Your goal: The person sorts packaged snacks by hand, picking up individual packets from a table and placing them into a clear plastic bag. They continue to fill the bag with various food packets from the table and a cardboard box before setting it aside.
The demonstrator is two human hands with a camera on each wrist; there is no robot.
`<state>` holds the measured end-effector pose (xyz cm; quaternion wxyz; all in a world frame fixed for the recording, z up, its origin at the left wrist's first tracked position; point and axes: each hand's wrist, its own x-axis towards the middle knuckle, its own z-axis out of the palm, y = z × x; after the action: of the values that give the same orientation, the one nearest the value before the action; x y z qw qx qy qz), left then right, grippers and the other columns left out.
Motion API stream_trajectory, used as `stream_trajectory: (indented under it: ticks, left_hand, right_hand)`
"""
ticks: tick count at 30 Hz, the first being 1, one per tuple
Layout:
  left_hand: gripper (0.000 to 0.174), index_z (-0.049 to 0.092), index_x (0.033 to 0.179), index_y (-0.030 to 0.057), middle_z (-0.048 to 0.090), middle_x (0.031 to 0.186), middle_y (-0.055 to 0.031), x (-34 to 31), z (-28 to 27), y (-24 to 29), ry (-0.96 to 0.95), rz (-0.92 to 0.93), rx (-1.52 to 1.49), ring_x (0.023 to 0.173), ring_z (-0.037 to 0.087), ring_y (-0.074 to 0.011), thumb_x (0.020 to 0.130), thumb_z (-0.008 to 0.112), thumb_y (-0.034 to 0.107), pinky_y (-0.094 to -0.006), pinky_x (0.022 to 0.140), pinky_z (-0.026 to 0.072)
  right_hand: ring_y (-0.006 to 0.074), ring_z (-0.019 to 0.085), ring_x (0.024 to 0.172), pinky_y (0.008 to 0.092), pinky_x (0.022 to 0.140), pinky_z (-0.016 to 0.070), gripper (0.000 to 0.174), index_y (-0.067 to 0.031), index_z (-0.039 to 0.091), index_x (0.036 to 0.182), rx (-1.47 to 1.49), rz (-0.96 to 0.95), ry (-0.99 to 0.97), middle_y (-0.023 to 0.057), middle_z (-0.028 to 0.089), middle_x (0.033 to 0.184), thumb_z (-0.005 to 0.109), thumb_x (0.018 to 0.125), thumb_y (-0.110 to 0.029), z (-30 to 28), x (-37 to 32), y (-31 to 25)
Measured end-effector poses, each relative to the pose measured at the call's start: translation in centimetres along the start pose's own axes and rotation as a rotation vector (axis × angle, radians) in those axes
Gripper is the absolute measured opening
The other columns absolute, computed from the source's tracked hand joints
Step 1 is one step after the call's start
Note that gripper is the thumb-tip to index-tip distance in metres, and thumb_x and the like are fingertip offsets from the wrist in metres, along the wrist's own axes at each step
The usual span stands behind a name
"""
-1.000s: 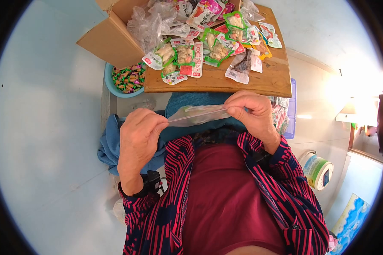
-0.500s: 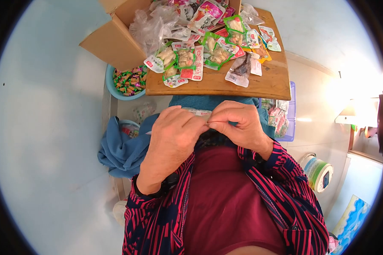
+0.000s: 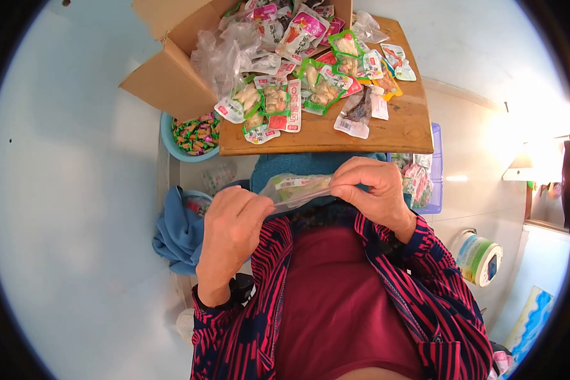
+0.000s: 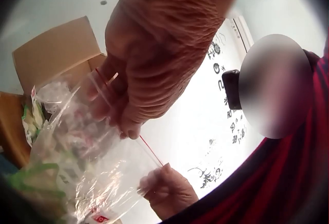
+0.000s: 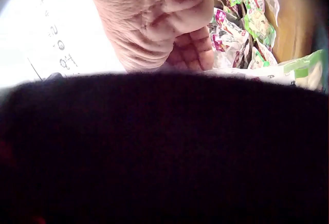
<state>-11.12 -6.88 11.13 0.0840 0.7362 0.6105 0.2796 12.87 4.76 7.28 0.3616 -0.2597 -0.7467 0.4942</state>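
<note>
A clear zip bag with a red line along its top edge stretches between my hands, in front of my body. Inside it show green-trimmed snack packets. My left hand pinches one end of the top edge, and my right hand pinches the opposite end between thumb and fingers. The left wrist view has the bag hanging below the left hand, the right hand at the far end of its zip. A dark sleeve hides most of the right wrist view, including the right fingertips.
A wooden table ahead bears loose snack packets and an open cardboard box with plastic bags and more packets. Left of it stands a blue basin of small wrapped snacks; right, a purple basket. A white bucket is further right.
My hands came together along the bag's top edge half a second ago, then spread apart again. The left hand has moved back left, and the bag is again stretched between them.
</note>
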Motion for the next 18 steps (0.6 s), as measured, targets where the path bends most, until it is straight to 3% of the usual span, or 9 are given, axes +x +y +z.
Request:
stream_trajectory:
  ticks: [7,9,18]
  left_hand:
    - [0.012,0.067,0.084,0.0044,0.063,0.081,-0.0099,-0.3,-0.4,-1.0,-0.006,0.010,0.051,0.079,0.062,-0.0319,0.075,0.074,0.004,-0.0427,0.072,0.0500]
    - [0.010,0.066,0.085,0.0037,0.064,0.083,-0.0109,-1.3,-0.8,-2.0,-0.041,-0.104,0.107,0.079,0.062,-0.0325,0.076,0.072,0.002,-0.0418,0.071,0.0492]
    - [0.012,0.067,0.087,0.0033,0.064,0.088,-0.0104,-2.1,-4.1,-2.1,0.050,-0.220,0.062,0.086,0.062,-0.0330,0.076,0.073,0.002,-0.0407,0.076,0.0493]
  right_hand:
    - [0.0194,0.069,0.075,0.0297,0.066,0.0535,0.006,-0.0008,0.072,0.083,0.031,0.001,0.027,0.0096,0.071,0.082,0.077,0.083,-0.003,0.1,0.2,-0.1]
    - [0.0195,0.069,0.075,0.0298,0.067,0.0533,0.005,-0.0008,0.072,0.084,0.034,0.010,0.016,0.0095,0.071,0.082,0.077,0.084,-0.003,0.2,0.1,0.0]
    - [0.0206,0.068,0.075,0.0305,0.067,0.0530,0.006,-0.0009,0.071,0.085,0.079,-0.030,-0.001,0.0089,0.070,0.082,0.076,0.084,-0.004,1.0,1.1,-0.6]
